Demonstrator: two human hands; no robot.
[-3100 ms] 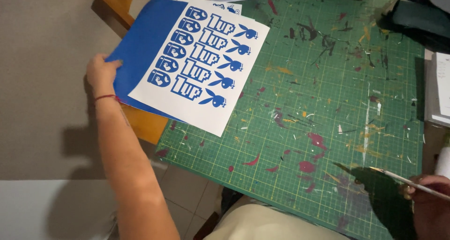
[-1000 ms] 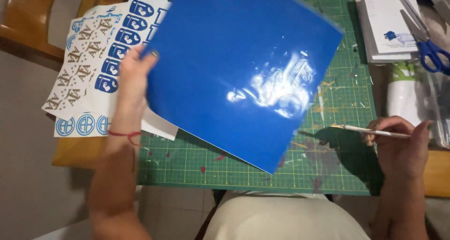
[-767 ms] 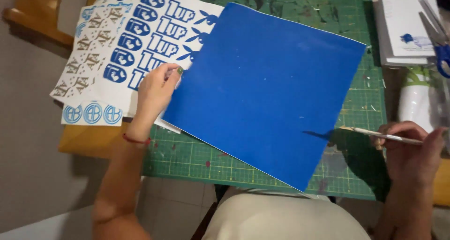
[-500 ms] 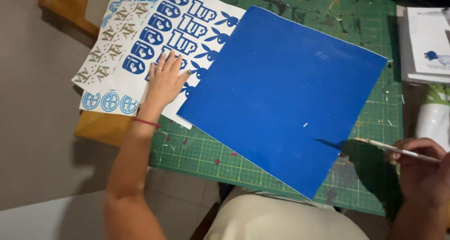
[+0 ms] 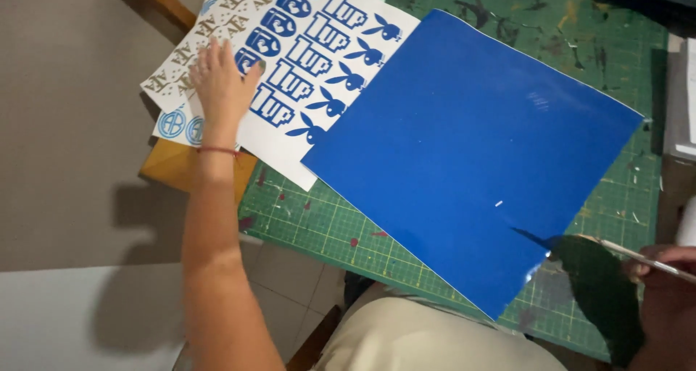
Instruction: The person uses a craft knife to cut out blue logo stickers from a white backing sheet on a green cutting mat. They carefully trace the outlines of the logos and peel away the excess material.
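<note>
A large blue vinyl sheet [image 5: 471,153] lies flat on the green cutting mat [image 5: 312,226], turned at an angle. My left hand [image 5: 221,88] rests palm down on a stack of white sticker sheets [image 5: 319,59] printed with blue figures, at the mat's left edge. Under them lie more sheets with grey and blue round marks [image 5: 170,103]. My right hand [image 5: 663,284] at the lower right grips a thin metal-tipped tool [image 5: 638,259] whose point hovers near the blue sheet's right corner.
A wooden chair [image 5: 185,164] stands left of the mat under the sticker sheets. White paper items [image 5: 681,103] lie at the right edge. Tiled floor and a pale surface show at the lower left. My lap in beige cloth [image 5: 428,338] is below the mat.
The blue sheet, held up a second ago, has been laid flat on the mat. My left hand let go of it and moved left onto the sticker sheets.
</note>
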